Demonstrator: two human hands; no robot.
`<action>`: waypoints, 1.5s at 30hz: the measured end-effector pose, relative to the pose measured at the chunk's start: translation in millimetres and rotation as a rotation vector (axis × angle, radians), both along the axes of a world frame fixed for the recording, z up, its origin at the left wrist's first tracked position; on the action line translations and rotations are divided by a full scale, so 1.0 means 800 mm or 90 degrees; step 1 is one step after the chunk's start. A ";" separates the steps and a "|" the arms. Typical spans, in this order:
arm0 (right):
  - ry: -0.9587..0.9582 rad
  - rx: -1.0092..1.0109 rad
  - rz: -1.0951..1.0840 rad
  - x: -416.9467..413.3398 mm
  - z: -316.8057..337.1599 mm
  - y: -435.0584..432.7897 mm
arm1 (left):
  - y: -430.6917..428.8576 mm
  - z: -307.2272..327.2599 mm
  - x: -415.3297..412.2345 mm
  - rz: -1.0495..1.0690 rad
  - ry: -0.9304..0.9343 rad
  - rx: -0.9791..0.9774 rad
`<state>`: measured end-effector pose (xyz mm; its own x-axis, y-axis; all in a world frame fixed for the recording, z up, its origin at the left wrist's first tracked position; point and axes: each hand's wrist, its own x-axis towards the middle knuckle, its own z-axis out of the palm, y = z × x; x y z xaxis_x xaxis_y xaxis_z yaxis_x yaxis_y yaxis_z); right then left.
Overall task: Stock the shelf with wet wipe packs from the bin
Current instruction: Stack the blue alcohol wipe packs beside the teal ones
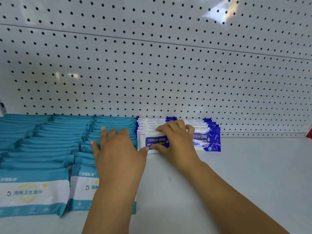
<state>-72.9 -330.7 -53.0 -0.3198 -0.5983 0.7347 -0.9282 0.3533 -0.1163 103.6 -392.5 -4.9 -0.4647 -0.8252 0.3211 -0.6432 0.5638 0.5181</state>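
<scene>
**Stocking in Blue and Teal**

Teal packs stand in rows at 9 o'clock on the shelf. The left hand lies over them, fingers spread wide. At its 2 o'clock the right hand pinches the front blue pack, fingers curled over its top, thumb on its face. More stand behind, against the pegboard.

Bright even light; glare patch on pegboard upper right; wide-angle bending at edges.

A white pegboard backs the pale shelf.
</scene>
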 end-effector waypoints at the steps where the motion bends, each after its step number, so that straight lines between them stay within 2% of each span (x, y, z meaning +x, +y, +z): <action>1: -0.004 -0.006 -0.006 -0.001 -0.001 -0.001 | -0.001 -0.001 0.000 -0.001 -0.006 -0.003; 9: -0.042 0.010 -0.040 0.015 -0.004 0.001 | -0.007 -0.002 0.001 0.006 0.000 -0.002; 18: -0.143 0.021 0.038 0.008 0.008 0.032 | -0.001 -0.005 -0.010 -0.046 0.074 -0.002; 24: -0.211 0.076 0.037 -0.007 0.045 0.089 | 0.025 0.001 -0.025 -0.175 0.187 -0.022; 29: -0.225 0.122 -0.040 -0.011 0.060 0.179 | 0.057 0.000 -0.043 -0.338 0.116 -0.052; 33: -0.234 0.150 -0.116 -0.011 0.063 0.261 | 0.105 -0.004 -0.055 -0.418 0.074 -0.013; 37: -0.292 0.162 -0.205 -0.001 0.062 0.352 | 0.160 -0.014 -0.076 -0.502 0.048 0.013; 41: -0.323 0.155 -0.296 0.017 0.059 0.443 | 0.229 -0.024 -0.097 -0.599 0.025 0.020; 45: -0.357 0.136 -0.373 0.046 0.048 0.529 | 0.305 -0.039 -0.110 -0.726 0.012 0.081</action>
<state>-36.2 92.7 -14.6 -0.9064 -0.3293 0.2644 -0.4119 0.8275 -0.3814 16.0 -148.2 -35.9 -0.9586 0.0461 0.2810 0.2172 0.7563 0.6171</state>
